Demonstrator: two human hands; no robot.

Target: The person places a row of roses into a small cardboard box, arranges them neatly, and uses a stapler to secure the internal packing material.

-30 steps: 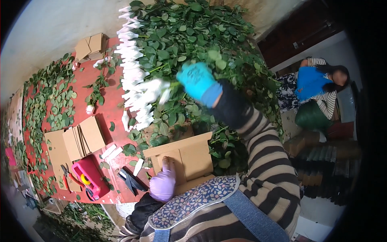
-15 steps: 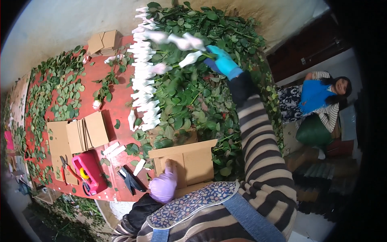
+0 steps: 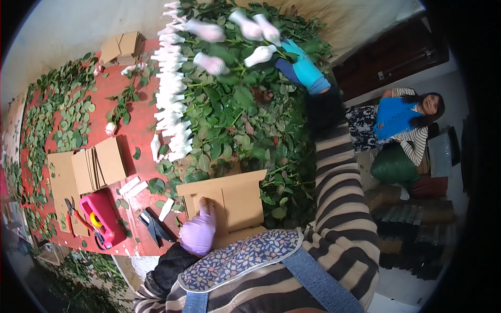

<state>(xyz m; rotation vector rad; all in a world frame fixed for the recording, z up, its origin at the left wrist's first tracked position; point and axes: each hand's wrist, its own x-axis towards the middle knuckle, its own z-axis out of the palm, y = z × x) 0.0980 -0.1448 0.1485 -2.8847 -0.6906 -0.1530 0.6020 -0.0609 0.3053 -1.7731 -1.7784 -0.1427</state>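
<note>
My right hand [image 3: 300, 65], in a blue glove, grips several roses [image 3: 260, 55] above the far part of the table. White netting sleeves cover their pale buds, which point up and left, some blurred by motion. Below and left of them lies a pile of leafy rose stems [image 3: 219, 125], its netted buds [image 3: 169, 99] lined up along the left side. My left hand [image 3: 198, 229], in a purple glove, rests on a folded cardboard piece [image 3: 240, 203] at the near edge. One finger is stretched out over the cardboard; the others are partly hidden.
On the red table [image 3: 117, 96] are loose leaves, cardboard sheets [image 3: 99, 164], pruning shears [image 3: 73, 214], a pink tape dispenser [image 3: 104, 219] and a black stapler [image 3: 155, 228]. More cardboard [image 3: 122, 47] stands by the wall. At right, a person [image 3: 402, 120] is near a green bundle [image 3: 394, 167].
My right hand has moved slightly away to the right with the roses, whose heads now spread wider. The left hand stays on the cardboard. The whole view has shifted a little.
</note>
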